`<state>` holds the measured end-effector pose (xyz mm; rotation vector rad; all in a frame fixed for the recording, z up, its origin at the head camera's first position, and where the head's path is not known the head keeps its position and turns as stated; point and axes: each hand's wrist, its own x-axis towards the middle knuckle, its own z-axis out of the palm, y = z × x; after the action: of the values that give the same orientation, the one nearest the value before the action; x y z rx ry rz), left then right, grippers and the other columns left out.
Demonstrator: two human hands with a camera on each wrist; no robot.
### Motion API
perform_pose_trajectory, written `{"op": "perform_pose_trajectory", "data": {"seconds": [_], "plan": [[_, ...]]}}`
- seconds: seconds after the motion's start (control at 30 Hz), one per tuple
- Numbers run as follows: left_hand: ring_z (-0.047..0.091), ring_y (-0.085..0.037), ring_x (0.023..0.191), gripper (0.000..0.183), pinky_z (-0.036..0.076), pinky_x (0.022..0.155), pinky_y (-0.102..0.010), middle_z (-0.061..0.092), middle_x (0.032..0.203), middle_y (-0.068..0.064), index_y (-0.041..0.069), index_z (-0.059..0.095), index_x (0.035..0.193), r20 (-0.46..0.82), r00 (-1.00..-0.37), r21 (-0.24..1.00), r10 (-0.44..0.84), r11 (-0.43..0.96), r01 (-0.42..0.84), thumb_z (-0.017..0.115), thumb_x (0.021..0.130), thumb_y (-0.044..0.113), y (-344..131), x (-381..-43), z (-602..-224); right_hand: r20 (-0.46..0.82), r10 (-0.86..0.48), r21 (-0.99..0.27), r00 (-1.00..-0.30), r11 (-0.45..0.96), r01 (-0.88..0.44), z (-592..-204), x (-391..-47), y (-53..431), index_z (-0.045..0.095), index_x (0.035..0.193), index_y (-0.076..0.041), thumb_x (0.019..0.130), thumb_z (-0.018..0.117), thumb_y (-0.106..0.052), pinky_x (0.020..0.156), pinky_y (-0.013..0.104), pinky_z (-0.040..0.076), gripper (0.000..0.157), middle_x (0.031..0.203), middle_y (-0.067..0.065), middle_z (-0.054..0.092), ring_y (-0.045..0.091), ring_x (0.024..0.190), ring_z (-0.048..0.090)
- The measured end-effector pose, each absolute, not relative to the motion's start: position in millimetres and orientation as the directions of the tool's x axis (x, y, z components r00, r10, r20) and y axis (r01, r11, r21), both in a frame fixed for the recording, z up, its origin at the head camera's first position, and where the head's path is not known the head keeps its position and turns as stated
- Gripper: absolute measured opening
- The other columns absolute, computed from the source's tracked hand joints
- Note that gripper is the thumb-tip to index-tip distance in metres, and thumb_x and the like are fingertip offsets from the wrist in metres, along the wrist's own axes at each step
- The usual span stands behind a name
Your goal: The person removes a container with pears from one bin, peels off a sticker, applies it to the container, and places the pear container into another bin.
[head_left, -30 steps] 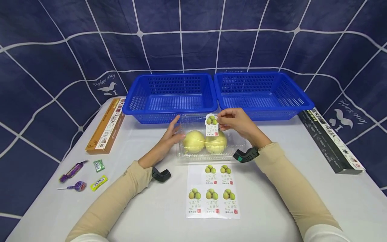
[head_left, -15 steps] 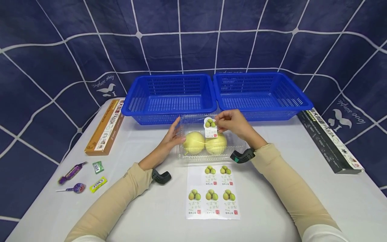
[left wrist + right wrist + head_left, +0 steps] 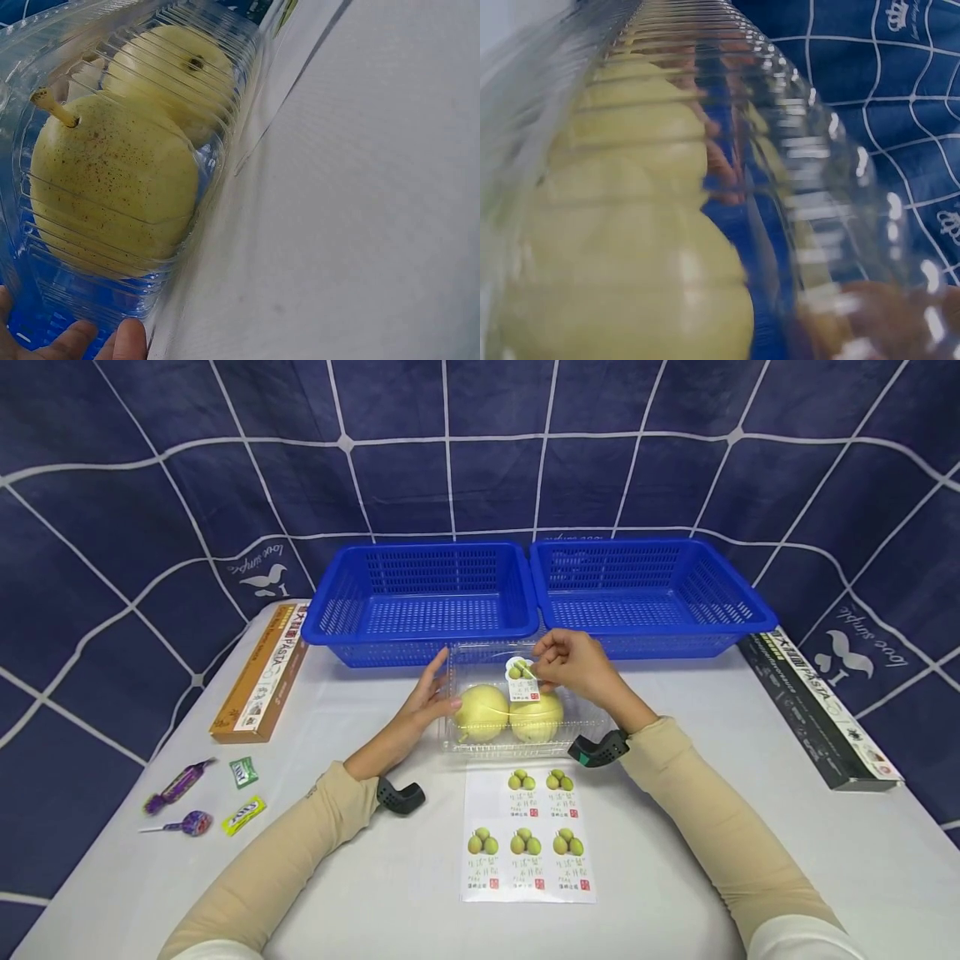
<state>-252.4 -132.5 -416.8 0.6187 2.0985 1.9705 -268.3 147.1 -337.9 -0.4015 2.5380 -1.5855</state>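
Observation:
A clear plastic clamshell box [image 3: 585,727] with two yellow pears [image 3: 482,714] inside sits at mid-table. My right hand [image 3: 581,668] pinches the right edge of a white pear-printed sticker [image 3: 523,692] over the lid; the sticker overlaps the right pear in the head view. At the box's left end, my left hand [image 3: 408,718] rests with thumb and fingers extended against it. The left wrist view shows its fingertips [image 3: 129,341] right at the box's end, near a pear [image 3: 112,187]. Below the box lies a sheet of stickers [image 3: 487,802] with its top left spot bare.
Behind the box stand two blue plastic baskets [image 3: 427,633] [image 3: 660,631] side by side. A brown pasta box [image 3: 258,672] lies at left, a black pasta box [image 3: 817,710] at right. Several candies, including a lollipop [image 3: 197,823] and a yellow packet [image 3: 243,815], lie at front left.
My right hand has moved slightly left with the sticker, which has shifted a little lower and toward the front over the lid. The left hand stays at the box's end.

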Motion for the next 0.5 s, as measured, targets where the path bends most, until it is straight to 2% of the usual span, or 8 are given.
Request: {"op": "perform_pose_trajectory", "data": {"seconds": [0.17,0.3,0.37,0.5], "plan": [[0.011,-0.032,0.150,0.089,0.012,0.121,-0.054,0.000,0.167,-0.003,0.025,0.004,0.161,0.142,-0.892,0.986,0.430,0.017,0.166,0.058,0.091,0.022,-131.4,-252.7,-416.3,0.083,-0.305,-0.858,-0.949,0.462,-0.224,-339.0,-267.6,147.1,0.066,0.106,0.003,0.088,0.071,-0.004,0.060,0.032,0.059,0.020,0.082,0.011,0.062,0.019,0.064,0.062],[0.011,-0.033,0.150,0.090,0.012,0.120,-0.054,0.000,0.167,-0.003,0.024,0.004,0.161,0.140,-0.893,0.987,0.427,0.014,0.161,0.059,0.090,0.022,-130.7,-252.5,-416.0,0.128,-0.347,-0.785,-0.929,0.537,-0.308,-338.8,-266.5,147.4,0.076,0.096,-0.006,0.088,0.074,-0.012,0.050,0.026,0.047,0.010,0.084,0.006,0.062,0.017,0.061,0.053],[0.011,-0.033,0.150,0.090,0.013,0.120,-0.055,0.000,0.167,-0.003,0.024,0.003,0.161,0.140,-0.893,0.987,0.427,0.013,0.160,0.058,0.090,0.022,-130.6,-252.0,-415.6,0.130,-0.367,-0.754,-0.921,0.567,-0.333,-338.5,-266.3,147.3,0.079,0.094,-0.009,0.087,0.076,-0.014,0.050,0.025,0.040,0.009,0.086,0.005,0.061,0.017,0.062,0.049],[0.012,-0.033,0.150,0.090,0.014,0.119,-0.055,0.002,0.167,-0.004,0.025,0.004,0.161,0.134,-0.896,0.988,0.423,0.016,0.155,0.059,0.090,0.022,-130.7,-251.2,-415.1,0.101,-0.397,-0.736,-0.912,0.587,-0.337,-337.2,-266.8,148.3,0.079,0.101,-0.010,0.084,0.080,-0.016,0.055,0.027,0.037,0.018,0.086,0.009,0.056,0.020,0.069,0.047]]}}
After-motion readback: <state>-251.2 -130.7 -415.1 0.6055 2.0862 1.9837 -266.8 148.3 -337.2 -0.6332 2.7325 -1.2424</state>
